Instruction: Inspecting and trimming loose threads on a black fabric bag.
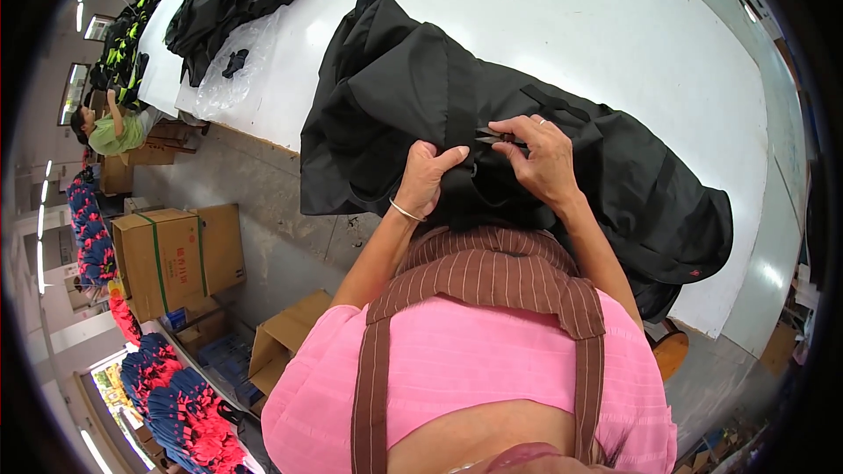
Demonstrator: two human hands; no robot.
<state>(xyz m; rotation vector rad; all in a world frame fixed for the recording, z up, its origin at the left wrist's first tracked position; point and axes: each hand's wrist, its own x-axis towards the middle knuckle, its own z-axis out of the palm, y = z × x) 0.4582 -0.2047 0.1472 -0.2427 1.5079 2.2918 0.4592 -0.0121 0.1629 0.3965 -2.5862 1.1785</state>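
A large black fabric bag [395, 79] lies in folds on the white table [562, 17], right in front of me. Along its near side my left hand [423, 177] is closed on the cloth, thumb on top beside a wide black strap [461, 96]. My right hand [546, 162] holds a small pair of thread snips [488, 134] between thumb and fingers. The blades point left toward the strap, close to my left thumb. Whether they touch the cloth I cannot tell. A short black handle loop [555, 104] lies just beyond my right hand.
More black bags [233, 4] and clear plastic wrap [233, 70] lie at the table's far left. Cardboard boxes [180, 254] stand on the floor to the left. Red and navy bundles [180, 395] are at lower left. A person in green [118, 133] is farther off.
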